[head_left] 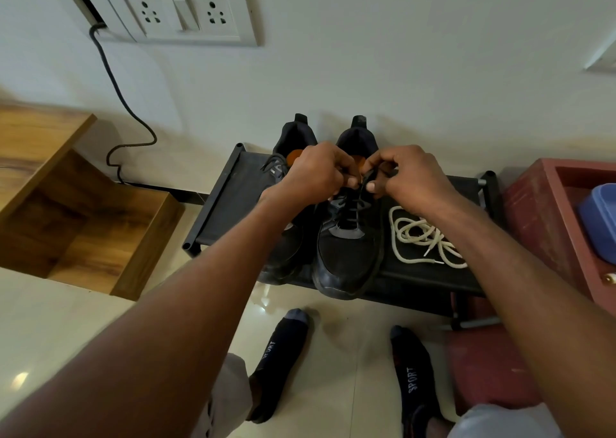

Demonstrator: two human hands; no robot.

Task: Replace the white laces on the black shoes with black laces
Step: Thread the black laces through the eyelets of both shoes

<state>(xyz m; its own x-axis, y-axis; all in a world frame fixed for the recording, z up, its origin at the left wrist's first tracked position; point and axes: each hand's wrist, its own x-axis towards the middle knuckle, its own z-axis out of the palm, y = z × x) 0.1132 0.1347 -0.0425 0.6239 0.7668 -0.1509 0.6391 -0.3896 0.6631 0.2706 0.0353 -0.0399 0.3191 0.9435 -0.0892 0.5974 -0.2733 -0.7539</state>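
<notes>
Two black shoes stand side by side on a black rack [220, 201], toes toward me. The right shoe [346, 257] has a black lace [356, 204] threaded through its eyelets. Over its tongue, my left hand [313, 174] and my right hand [400, 177] each pinch an end of that black lace with curled fingers. The left shoe [286, 254] is partly hidden under my left forearm; a black lace shows near its collar. A loose pile of white laces [420, 234] lies on the rack to the right of the shoes.
A wooden shelf unit [66, 204] stands at the left, a red cabinet [546, 224] holding a blue container [600, 221] at the right. A wall socket panel [180, 11] with a black cable [113, 81] is above. My socked feet [280, 364] rest on the tiled floor.
</notes>
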